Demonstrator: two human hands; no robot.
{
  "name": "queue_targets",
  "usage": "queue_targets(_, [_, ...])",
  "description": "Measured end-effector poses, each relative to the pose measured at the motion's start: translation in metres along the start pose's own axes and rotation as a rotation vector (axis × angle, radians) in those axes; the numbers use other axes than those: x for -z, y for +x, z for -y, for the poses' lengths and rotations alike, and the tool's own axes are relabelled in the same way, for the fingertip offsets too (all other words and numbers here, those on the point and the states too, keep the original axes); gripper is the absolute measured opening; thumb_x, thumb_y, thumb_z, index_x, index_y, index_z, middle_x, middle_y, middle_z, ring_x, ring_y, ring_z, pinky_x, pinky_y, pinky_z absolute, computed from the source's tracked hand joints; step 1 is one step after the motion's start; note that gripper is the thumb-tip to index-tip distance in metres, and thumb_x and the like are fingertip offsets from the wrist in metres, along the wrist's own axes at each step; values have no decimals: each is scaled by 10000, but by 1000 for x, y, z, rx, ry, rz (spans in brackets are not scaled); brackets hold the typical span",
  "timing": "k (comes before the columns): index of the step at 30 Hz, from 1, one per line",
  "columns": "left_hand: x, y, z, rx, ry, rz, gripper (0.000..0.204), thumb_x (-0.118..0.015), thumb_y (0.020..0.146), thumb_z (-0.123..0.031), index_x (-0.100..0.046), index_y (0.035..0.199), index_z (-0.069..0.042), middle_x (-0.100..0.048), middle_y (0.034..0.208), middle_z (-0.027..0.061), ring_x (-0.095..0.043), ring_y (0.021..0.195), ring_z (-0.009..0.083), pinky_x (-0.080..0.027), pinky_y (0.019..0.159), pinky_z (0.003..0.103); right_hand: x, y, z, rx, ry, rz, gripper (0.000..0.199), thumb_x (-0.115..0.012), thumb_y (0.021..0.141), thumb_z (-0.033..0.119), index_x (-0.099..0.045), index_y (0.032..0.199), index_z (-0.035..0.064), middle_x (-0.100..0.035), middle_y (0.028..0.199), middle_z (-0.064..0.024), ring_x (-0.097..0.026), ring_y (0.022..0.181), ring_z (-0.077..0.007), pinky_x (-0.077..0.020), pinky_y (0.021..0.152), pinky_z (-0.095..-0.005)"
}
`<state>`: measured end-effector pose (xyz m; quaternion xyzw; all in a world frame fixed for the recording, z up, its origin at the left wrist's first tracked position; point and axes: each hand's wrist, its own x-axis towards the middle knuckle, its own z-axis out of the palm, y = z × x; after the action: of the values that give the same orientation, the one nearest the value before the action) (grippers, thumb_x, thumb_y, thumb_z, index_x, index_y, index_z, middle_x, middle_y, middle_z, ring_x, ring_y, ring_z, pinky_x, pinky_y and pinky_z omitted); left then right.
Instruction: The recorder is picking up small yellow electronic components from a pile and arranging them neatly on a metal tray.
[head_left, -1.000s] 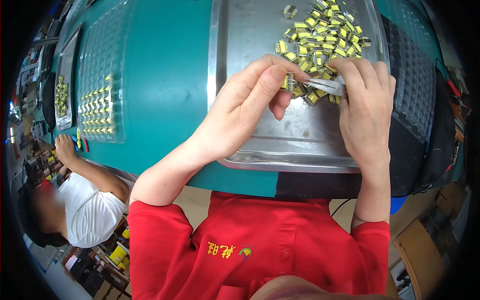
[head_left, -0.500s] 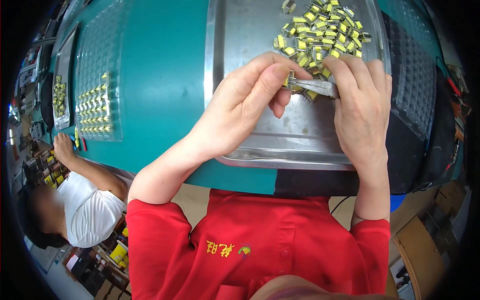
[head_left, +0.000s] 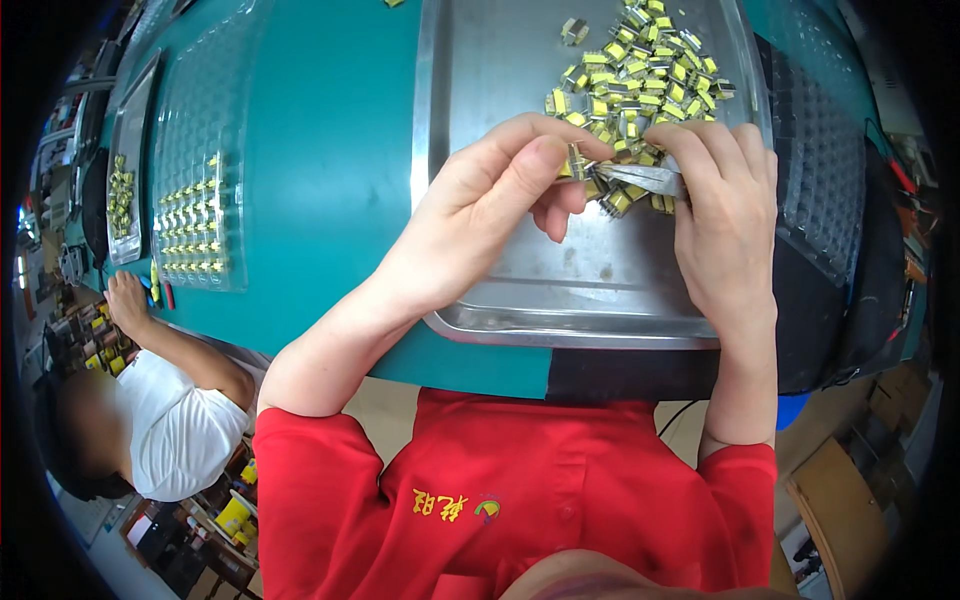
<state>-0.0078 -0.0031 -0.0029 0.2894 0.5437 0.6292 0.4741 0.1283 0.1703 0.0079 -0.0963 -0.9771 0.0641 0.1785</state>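
A narrow, flat strip of grey metal [head_left: 648,178] lies nearly level across the near edge of the parts heap, its long axis running from left hand to right hand. The right hand [head_left: 725,225] has its fingertips closed on the strip's right end. The left hand [head_left: 480,215] pinches thumb against forefinger at the left end, where a small yellow-and-silver block component [head_left: 576,162] sits between the fingertips; whether it is seated on the strip cannot be told. Both hands are equally close to the strip.

Just beyond the fingers lies a loose heap of like yellow and silver components [head_left: 640,70], piled in the far half of a shallow brushed stainless-steel tray [head_left: 500,300] with a rolled rim. The tray rests on a teal bench mat [head_left: 320,150]. Well to the left is a clear moulded plastic cell tray [head_left: 195,200], partly filled in rows. A co-worker's hand [head_left: 125,300] rests near it.
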Motion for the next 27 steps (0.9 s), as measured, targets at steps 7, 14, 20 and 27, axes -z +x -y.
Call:
queue_targets(7, [2, 1, -2, 120, -323, 4, 418, -497, 1056, -366, -555, 1307, -38, -628, 978, 46, -558, 791, 95, -463, 773, 241, 3, 1, -3, -32, 24, -13, 451, -628, 687, -109, -652, 1092, 89, -622, 1021, -78, -544, 936, -290, -419, 833, -394])
queue_targets(14, [2, 2, -3, 144, -332, -10, 432, -522, 1044, -369, -549, 1315, -34, -628, 988, 47, -564, 817, 97, -476, 807, 256, 4, 1, -5, -25, 30, -28, 396, -617, 705, -112, -661, 1052, 75, -615, 986, -78, -540, 919, -283, -425, 827, -389])
queue_targets(20, [2, 3, -1, 133, -385, -31, 370, -570, 1028, -275, -553, 1301, -25, -631, 1058, 69, -580, 868, 115, -476, 833, 259, 6, 2, -9, -14, 23, -52, 380, -611, 709, -114, -662, 1039, 67, -619, 981, -78, -541, 911, -286, -432, 828, -391])
queue_targets(27, [5, 6, 2, -66, 373, -47, 295, -553, 969, -5, -554, 1264, -19, -604, 1118, 59, -589, 827, 64, -504, 770, 225, 5, 1, -13, -9, 10, -92, 363, -608, 716, -110, -658, 1034, 59, -620, 981, -79, -553, 938, -281, -437, 840, -388])
